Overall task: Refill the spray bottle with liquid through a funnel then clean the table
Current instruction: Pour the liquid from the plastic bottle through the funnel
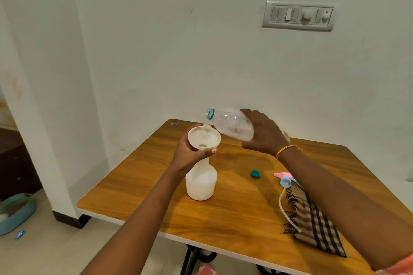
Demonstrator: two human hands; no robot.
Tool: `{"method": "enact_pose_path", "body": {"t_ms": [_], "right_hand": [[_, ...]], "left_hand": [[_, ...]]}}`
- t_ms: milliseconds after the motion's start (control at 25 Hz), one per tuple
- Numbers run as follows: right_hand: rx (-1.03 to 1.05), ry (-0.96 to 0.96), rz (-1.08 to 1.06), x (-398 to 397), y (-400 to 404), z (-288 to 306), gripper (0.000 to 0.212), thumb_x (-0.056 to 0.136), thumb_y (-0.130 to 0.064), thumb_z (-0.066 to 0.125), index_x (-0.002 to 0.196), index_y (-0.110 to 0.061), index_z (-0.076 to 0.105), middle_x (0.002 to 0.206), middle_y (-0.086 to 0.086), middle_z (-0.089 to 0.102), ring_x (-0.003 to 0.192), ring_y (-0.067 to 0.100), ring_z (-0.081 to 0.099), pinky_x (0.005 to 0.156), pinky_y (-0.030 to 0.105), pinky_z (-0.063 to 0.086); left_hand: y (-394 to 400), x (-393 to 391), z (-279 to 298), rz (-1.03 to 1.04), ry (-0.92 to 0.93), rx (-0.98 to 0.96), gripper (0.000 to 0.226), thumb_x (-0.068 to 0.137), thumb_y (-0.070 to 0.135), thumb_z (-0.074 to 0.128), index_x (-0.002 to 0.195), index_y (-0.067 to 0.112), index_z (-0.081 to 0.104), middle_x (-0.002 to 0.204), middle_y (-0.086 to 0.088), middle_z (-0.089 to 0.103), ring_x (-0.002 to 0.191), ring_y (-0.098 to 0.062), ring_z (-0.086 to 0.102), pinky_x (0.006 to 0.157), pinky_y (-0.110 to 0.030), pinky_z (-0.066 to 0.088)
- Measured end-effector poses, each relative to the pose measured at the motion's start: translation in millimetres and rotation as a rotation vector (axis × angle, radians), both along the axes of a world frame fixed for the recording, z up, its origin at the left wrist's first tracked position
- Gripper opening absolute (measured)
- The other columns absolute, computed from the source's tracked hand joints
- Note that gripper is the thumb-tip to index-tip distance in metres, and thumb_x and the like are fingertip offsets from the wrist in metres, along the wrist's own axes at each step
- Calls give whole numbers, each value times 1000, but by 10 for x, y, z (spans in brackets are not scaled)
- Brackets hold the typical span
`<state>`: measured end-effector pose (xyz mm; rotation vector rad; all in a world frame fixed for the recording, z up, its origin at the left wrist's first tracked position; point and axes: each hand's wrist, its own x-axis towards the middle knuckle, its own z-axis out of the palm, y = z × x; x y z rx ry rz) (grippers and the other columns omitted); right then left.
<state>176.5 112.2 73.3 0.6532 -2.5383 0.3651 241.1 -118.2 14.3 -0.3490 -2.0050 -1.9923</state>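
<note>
A white spray bottle (201,182) stands upright on the wooden table (234,212) without its spray head. A white funnel (203,137) sits in its neck, and my left hand (190,156) grips the funnel and bottle neck from the left. My right hand (262,133) holds a clear plastic water bottle (230,123) tipped on its side, its open teal-ringed mouth above the funnel's far rim. The clear bottle looks nearly empty. The pink and blue spray head (285,179) with its tube lies on the table to the right.
A teal bottle cap (255,173) lies between the spray bottle and the spray head. A brown checked cloth (317,225) lies at the table's right front under my right forearm. A wall runs behind the table. A blue basin (15,212) sits on the floor at left.
</note>
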Motion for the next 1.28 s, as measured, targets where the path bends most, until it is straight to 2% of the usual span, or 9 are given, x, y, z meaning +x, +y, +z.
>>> {"method": "enact_pose_path", "body": {"t_ms": [200,400,600,1040,1280], "right_hand": [[189,107,-8,-97,150,78,90,55,-41,79,133,-27,37,111,7,58,93,28,58,77,44,54],[281,189,-10,-136,193,127,84,57,-40,78,132,-25,42,109,10,60,90,30,59,74,44,54],[338,235,-27,-147,187,191,81,57,-35,78,131,-23,45,104,12,62,86,32,60,72,43,53],[430,297,-41,-114,203,287,84,55,-33,84,130,-19,49,107,17,62,91,36,60,76,43,50],[438,315,-44,-120,186,305,85,54,-33,85,130,-19,49,107,17,62,91,36,60,78,45,50]], "left_hand": [[-25,-43,-10,-3,16,-24,91,47,39,86,129,28,47,126,3,55,116,-17,53,86,-28,54],[-15,-55,-7,-4,27,-21,91,48,37,86,129,25,48,127,1,55,117,-17,54,84,-23,54],[6,-64,-3,19,20,-37,91,49,40,85,130,26,47,128,3,54,116,-16,53,83,-24,55],[32,-57,0,26,1,-20,77,65,18,85,131,24,45,127,2,53,113,-13,53,75,-16,54],[28,-50,0,23,13,-11,75,67,13,83,131,21,46,128,-1,53,113,-15,53,78,-17,54]]}}
